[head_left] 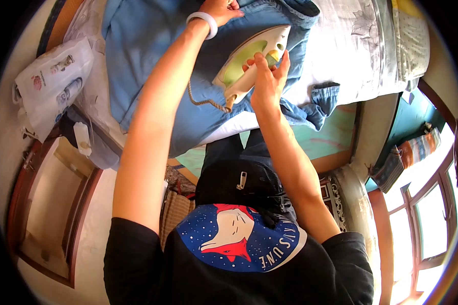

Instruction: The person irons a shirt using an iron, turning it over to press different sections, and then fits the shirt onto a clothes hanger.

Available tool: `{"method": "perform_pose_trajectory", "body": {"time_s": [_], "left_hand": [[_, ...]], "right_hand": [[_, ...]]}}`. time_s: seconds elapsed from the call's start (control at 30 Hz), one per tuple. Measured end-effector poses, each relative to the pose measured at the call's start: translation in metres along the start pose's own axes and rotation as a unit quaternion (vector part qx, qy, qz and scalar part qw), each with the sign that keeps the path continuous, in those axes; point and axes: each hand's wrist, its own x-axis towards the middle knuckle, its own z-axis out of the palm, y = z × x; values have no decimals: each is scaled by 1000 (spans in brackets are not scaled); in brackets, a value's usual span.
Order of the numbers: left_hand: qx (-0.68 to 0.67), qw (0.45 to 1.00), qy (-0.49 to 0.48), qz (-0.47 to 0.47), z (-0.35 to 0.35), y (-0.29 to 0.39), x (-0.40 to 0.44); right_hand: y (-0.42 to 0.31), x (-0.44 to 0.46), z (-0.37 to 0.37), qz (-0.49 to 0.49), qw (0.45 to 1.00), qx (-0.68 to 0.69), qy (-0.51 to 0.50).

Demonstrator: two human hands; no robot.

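Note:
My right hand is wrapped around the handle of a white and light-green clothes iron. The iron rests on a blue denim-like shirt spread over the bed, and its braided cord trails left across the cloth. At the top edge my left hand, with a pale bracelet on the wrist, has its fingers curled on the shirt's fabric; part of the hand is cut off by the frame. One cuffed sleeve hangs near the bed's front edge, right of my right wrist.
A white printed bag lies at the bed's left side, above a white power strip. Light bedding extends to the right. Windows and a striped cloth are at far right. My body stands close to the bed.

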Motion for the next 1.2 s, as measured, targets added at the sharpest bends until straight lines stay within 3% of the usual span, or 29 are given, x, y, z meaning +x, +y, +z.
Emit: {"method": "perform_pose_trajectory", "body": {"time_s": [0.1,0.13,0.33,0.47,0.63,0.73,0.87,1.03,1.2], "left_hand": [[2,999,-49,21,-15,-15,-13],[37,992,-94,70,-20,-34,-14],[57,993,-100,1,-32,-75,-40],[77,995,-65,-12,-26,-74,-40],[41,999,15,-15,-18,-62,-45],[52,998,36,-2,-19,-60,-47],[-1,997,17,-80,-21,-48,-49],[46,997,19,-51,-22,-49,-48],[61,996,54,-19,-13,-63,-45]], "right_hand": [[8,-17,-9,-6,999,-30,-32],[14,-25,-10,-8,998,-44,-40],[52,-54,19,22,994,-21,-107],[81,-44,58,-18,988,-97,-116],[85,-38,93,-22,987,-158,-12],[79,-40,81,43,991,-126,-6],[65,-50,53,114,991,-75,0],[76,-61,13,32,999,-28,13],[66,-73,-18,54,998,-23,9]]}}
